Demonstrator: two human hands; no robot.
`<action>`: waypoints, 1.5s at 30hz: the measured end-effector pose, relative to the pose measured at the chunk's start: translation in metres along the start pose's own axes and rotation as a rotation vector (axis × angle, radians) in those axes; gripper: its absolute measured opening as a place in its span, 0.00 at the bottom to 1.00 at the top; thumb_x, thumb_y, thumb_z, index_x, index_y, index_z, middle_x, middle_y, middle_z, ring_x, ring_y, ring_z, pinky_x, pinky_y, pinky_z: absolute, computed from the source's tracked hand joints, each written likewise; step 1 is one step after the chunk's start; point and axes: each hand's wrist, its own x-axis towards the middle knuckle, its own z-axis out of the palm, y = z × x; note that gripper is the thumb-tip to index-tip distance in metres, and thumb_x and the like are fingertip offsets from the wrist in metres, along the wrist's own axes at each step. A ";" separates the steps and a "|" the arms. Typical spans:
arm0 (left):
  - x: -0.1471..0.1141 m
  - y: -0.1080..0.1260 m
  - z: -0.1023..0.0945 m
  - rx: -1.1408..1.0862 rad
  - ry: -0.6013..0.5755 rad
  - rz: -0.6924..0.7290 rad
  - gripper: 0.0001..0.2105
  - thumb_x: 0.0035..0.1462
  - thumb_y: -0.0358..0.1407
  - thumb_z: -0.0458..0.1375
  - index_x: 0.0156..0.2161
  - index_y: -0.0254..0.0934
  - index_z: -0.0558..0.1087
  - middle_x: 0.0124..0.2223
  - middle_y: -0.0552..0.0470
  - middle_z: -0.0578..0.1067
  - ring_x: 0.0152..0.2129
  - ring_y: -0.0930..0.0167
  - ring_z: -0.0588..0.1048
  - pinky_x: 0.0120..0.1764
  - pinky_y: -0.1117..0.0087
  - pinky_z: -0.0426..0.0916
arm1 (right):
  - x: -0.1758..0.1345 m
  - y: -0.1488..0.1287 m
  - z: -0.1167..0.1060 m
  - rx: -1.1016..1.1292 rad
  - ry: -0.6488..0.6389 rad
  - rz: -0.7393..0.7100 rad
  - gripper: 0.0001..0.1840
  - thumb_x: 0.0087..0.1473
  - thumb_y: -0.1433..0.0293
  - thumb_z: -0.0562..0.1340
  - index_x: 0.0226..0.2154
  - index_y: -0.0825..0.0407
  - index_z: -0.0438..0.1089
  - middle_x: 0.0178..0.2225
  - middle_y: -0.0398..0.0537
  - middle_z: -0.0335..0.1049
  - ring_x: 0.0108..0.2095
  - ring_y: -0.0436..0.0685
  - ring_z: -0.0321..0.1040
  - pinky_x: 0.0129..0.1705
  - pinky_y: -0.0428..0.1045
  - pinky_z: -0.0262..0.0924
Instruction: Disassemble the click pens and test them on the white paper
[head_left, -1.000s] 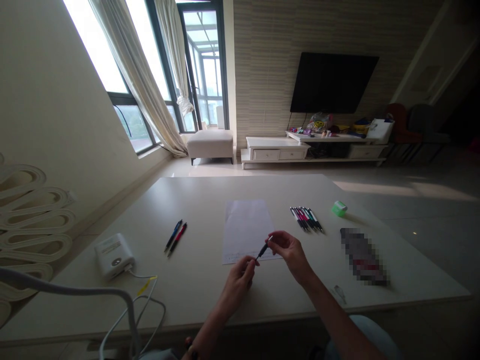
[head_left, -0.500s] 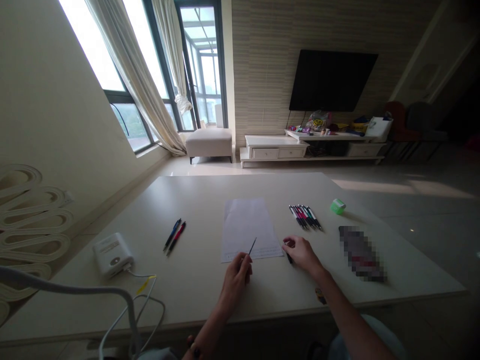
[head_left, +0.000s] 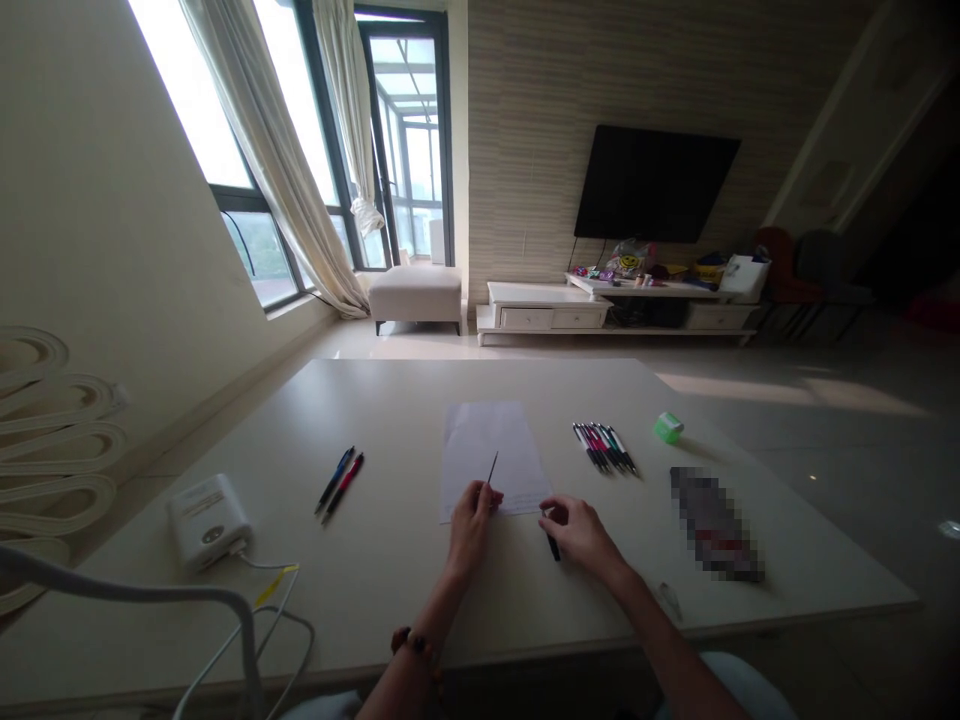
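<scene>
- A thin rod (head_left: 493,466) is pinched low by the left grip (head_left: 472,515), perhaps to expose its tip.
- A dark barrel (head_left: 553,548) is held by the right grip (head_left: 581,527).

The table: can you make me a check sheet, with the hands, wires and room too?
Surface: pale table, paper lying on it
Things: thin rod, dark tube; two pens at left, pen row at right
Clutter: white box, green block, pixelated thing
Hands: left hand pinches the rod; right hand holds the tube by the paper's near right corner
Cables: white cable from the box, loosely looped
Surroundings: TV, stool, curtain
</scene>
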 end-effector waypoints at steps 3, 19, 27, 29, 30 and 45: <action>0.005 0.004 0.003 -0.072 0.018 -0.003 0.19 0.51 0.52 0.54 0.29 0.36 0.67 0.30 0.47 0.76 0.31 0.68 0.75 0.38 0.67 0.70 | -0.002 -0.004 0.007 -0.056 0.031 0.008 0.13 0.43 0.67 0.61 0.34 0.55 0.73 0.25 0.48 0.74 0.28 0.55 0.70 0.33 0.46 0.60; -0.069 0.013 0.010 -0.173 -0.236 -0.164 0.17 0.54 0.50 0.52 0.29 0.36 0.63 0.22 0.55 0.70 0.14 0.76 0.66 0.20 0.75 0.60 | -0.010 -0.043 0.024 0.567 -0.099 -0.069 0.21 0.43 0.54 0.64 0.25 0.57 0.72 0.16 0.40 0.61 0.16 0.46 0.54 0.17 0.43 0.49; -0.066 0.013 0.011 -0.057 -0.053 -0.181 0.19 0.51 0.54 0.51 0.30 0.38 0.63 0.23 0.53 0.74 0.16 0.72 0.71 0.22 0.73 0.65 | 0.006 -0.015 -0.004 0.229 0.141 0.089 0.16 0.45 0.59 0.61 0.22 0.56 0.71 0.19 0.46 0.68 0.17 0.50 0.62 0.20 0.44 0.54; -0.063 0.011 0.012 -0.041 -0.057 -0.217 0.20 0.50 0.55 0.51 0.30 0.38 0.63 0.20 0.54 0.73 0.15 0.70 0.72 0.21 0.72 0.65 | 0.006 -0.010 0.000 0.043 0.098 0.080 0.14 0.47 0.62 0.59 0.23 0.56 0.73 0.22 0.50 0.73 0.22 0.54 0.68 0.26 0.46 0.59; -0.062 0.010 0.013 -0.029 -0.067 -0.230 0.20 0.49 0.56 0.51 0.30 0.38 0.63 0.19 0.55 0.72 0.14 0.70 0.71 0.20 0.73 0.64 | 0.005 -0.009 0.005 -0.017 0.096 0.070 0.14 0.47 0.63 0.59 0.24 0.56 0.74 0.25 0.51 0.75 0.25 0.56 0.70 0.29 0.47 0.60; -0.068 0.010 0.015 -0.023 -0.163 -0.285 0.19 0.49 0.55 0.50 0.29 0.39 0.62 0.14 0.58 0.68 0.10 0.72 0.69 0.15 0.75 0.62 | -0.020 -0.027 0.028 -0.066 0.047 0.019 0.12 0.48 0.66 0.59 0.22 0.52 0.75 0.25 0.49 0.76 0.28 0.56 0.72 0.31 0.45 0.60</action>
